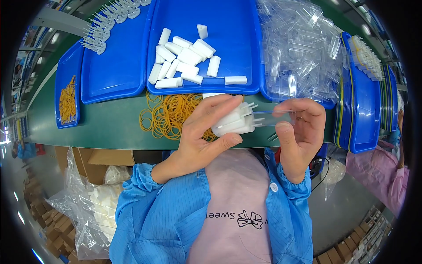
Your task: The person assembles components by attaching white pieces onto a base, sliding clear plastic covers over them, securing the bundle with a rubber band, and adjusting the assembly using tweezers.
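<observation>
the left hand [206, 132] gripped a bunch of white plastic pieces [233, 121]. the right hand [299, 132] pinched a clear cap [274, 118] just beside them, above yellow rubber bands [169, 116].

Clear plastic bag [90, 207] of white pieces, lower left below bench. Brown cardboard box [103, 163] just behind it. More brown cartons [351, 248] lower right.

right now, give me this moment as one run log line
left hand: holds bundle of white pieces | right hand: holds clear sleeve at bundle's pins | rubber bands: loose on green table
</observation>
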{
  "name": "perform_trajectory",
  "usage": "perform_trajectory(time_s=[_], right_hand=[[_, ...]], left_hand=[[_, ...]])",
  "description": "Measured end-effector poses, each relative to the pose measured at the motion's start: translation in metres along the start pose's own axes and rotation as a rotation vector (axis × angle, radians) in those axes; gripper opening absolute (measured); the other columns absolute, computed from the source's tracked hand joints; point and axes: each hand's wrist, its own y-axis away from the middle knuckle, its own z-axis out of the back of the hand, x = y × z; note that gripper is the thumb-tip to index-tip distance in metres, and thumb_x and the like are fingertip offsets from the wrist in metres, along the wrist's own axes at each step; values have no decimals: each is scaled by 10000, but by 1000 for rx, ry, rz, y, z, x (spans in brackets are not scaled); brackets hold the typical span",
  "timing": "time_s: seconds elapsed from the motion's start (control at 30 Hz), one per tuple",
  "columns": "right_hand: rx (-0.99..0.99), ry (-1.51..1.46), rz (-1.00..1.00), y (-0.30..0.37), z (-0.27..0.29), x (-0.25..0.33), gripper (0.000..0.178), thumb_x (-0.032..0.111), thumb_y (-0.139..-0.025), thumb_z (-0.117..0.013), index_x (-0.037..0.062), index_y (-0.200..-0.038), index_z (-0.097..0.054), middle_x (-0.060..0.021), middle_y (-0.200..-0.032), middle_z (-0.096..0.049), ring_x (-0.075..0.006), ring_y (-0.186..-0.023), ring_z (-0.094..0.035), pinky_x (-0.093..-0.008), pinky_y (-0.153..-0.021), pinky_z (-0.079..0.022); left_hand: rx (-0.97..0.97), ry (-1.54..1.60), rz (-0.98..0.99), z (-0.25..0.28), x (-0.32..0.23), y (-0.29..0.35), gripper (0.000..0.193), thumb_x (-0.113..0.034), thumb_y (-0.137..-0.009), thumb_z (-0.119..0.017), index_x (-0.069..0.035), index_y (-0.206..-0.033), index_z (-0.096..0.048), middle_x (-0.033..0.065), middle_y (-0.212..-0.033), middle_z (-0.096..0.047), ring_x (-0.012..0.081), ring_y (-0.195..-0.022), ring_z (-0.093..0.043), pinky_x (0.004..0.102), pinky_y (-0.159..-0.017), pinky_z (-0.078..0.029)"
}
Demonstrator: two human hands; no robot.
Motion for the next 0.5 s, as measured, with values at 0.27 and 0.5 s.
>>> perform_trajectory(time_s=[0.27, 0.5], right_hand=[[62, 34, 23, -2, -2, -3, 345, 39, -757, -721, -10, -1033, -520, -113, -967, -582, -172, -876, -568, -287, -800, -452], [58, 119, 50, 1, -6, 7, 349, 47, -702, -768, 0, -974, -554, -108, -917, -621, -181, -823, -596, -284, -739, -470]], left_hand=[[-8, 0, 25, 4, 0, -1, 494, -217, -755, -737, -53, -1196, -588, 148, -1161, -568, 260, -1055, -561, 332, -866, -464], [-38, -17, 39, 8, -5, -2, 471, -159, -748, -735, -45, -1183, -595, 147, -1153, -574, 262, -1034, -574, 322, -846, -476]])
